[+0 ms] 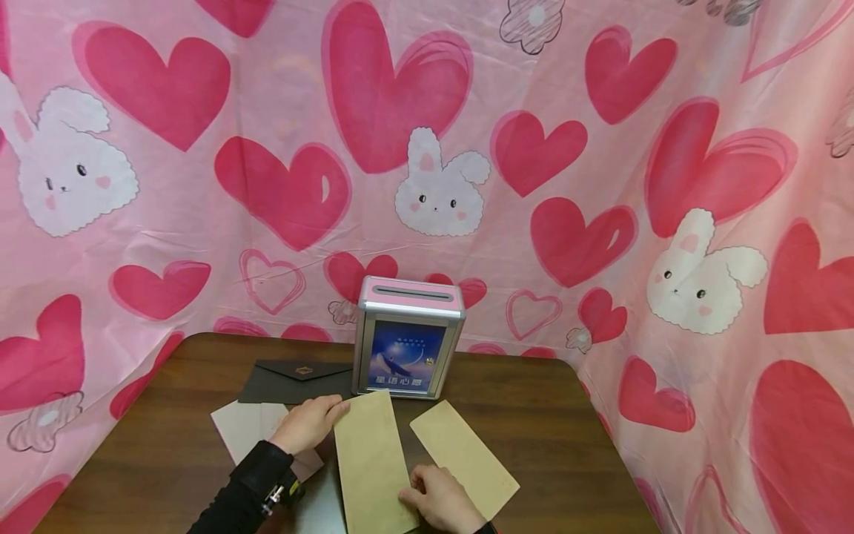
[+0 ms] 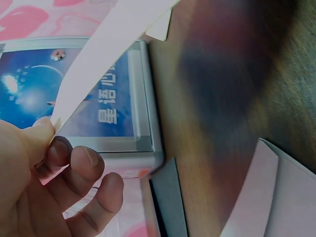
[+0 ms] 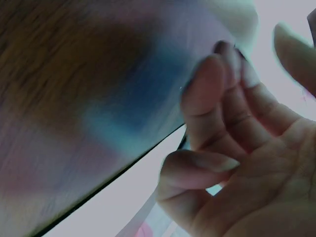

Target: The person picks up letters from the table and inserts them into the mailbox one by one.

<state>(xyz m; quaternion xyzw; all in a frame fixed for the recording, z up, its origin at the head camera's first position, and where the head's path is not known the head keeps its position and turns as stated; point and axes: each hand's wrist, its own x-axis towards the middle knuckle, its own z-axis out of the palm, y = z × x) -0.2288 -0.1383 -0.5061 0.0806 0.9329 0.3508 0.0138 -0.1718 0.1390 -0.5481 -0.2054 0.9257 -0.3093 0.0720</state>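
Note:
My left hand [image 1: 310, 424] pinches the upper left corner of a long kraft-paper envelope [image 1: 370, 460] between thumb and fingers. In the left wrist view this envelope [image 2: 98, 59] stands edge-on, slanting up in front of the box. My right hand [image 1: 443, 497] is at the envelope's lower right edge, its fingertips overlapping the edge. From the right wrist, the fingers [image 3: 205, 89] look loosely curled, with a gap to the thumb. Beside that hand a smaller kraft envelope [image 1: 467, 460] lies on the table. A pale pink envelope [image 1: 247, 426] lies partly under my left forearm.
A silver-framed box [image 1: 363, 337] with a pink slotted top and a blue picture stands at the back of the wooden table [image 1: 547, 437]. A black envelope [image 1: 293, 382] lies left of it. Behind hangs a pink curtain [image 1: 280, 81] with hearts and rabbits.

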